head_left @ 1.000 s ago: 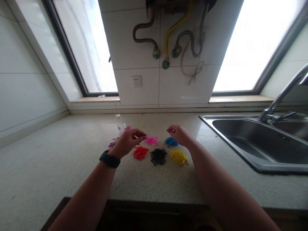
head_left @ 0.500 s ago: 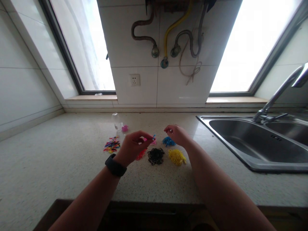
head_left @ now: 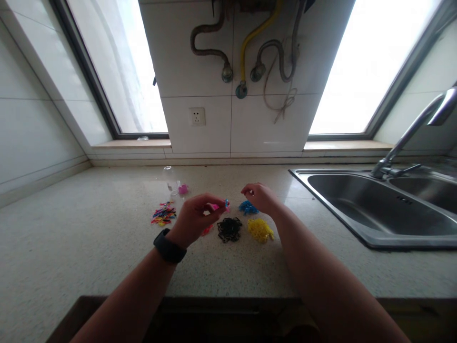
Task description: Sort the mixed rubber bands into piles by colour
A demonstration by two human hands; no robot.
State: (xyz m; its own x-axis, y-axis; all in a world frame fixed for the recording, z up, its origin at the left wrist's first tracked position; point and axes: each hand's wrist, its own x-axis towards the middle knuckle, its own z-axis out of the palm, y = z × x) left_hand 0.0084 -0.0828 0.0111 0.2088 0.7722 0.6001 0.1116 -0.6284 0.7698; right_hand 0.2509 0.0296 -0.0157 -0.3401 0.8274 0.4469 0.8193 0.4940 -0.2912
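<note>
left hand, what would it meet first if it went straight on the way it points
The left hand would probably meet the right hand first, roughly in line ahead. Depth is unclear, so it might meet the blue pile instead.

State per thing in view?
Left hand: pinching small blue piece
Right hand: curled, grip unclear
Black pile: loosely heaped
Yellow pile: loosely heaped
Blue pile: loosely heaped
Red pile: partly hidden
Mixed-colour pile: loosely scattered
Faucet: no water visible
Wall socket: nothing plugged in

A kitchen, by its steel sink (head_left: 342, 200), chrome faucet (head_left: 403, 133) and speckled countertop (head_left: 117, 247).
</note>
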